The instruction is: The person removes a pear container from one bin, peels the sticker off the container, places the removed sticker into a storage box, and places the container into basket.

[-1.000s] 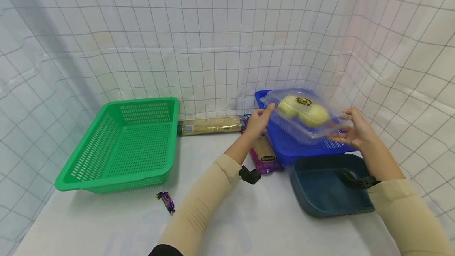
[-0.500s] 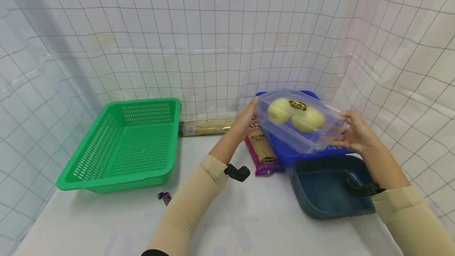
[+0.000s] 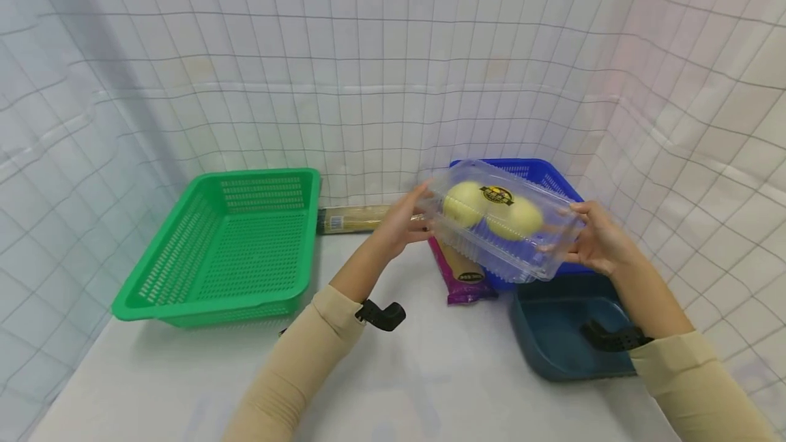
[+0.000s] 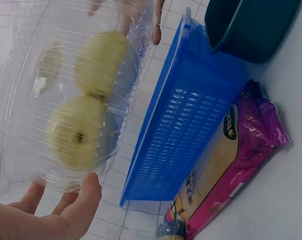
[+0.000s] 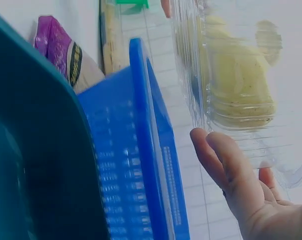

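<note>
Clamshell box (image 3: 500, 220) of blurred yellow fruit, held endwise by left hand (image 3: 402, 220) and right hand (image 3: 595, 244) fingers.

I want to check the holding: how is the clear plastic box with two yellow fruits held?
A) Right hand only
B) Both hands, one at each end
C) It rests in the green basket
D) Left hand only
B: the left hand and the right hand hold opposite ends of the clear box, raised above the blue basket.
</note>
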Available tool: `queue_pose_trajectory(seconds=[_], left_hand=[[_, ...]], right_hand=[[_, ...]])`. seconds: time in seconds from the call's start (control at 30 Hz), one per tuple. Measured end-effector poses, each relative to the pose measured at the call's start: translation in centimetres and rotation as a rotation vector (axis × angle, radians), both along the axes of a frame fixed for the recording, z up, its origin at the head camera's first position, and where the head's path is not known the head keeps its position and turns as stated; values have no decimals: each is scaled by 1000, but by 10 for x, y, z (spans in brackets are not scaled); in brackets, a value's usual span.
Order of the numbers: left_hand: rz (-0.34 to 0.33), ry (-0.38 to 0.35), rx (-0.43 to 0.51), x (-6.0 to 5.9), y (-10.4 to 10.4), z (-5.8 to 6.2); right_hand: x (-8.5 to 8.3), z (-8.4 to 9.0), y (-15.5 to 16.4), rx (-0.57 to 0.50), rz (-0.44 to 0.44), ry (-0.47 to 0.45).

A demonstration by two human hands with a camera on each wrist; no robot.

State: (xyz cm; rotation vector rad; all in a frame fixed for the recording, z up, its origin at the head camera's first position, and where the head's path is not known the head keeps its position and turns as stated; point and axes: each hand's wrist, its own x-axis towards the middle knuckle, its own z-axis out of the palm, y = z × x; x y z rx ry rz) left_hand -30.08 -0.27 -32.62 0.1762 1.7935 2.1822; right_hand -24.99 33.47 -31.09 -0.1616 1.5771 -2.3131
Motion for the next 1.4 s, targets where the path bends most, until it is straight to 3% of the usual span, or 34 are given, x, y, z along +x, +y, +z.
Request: queue_pose_trajectory(seconds=[0.13, 0.3, 0.6, 1.0, 1.4], left_hand=[[3, 26, 12, 7, -13, -3], [61, 8, 55, 17, -29, -4], [167, 15, 79, 40, -51, -6], [226, 57, 93, 75, -74, -9], [331, 47, 130, 118, -88, -20]], right_hand=[[0, -3, -12, 25, 36, 75], [-1, -7, -28, 81, 36, 131], [0, -10, -55, 138, -36, 114], [2, -18, -93, 170, -177, 148], [9, -30, -122, 219, -159, 179]])
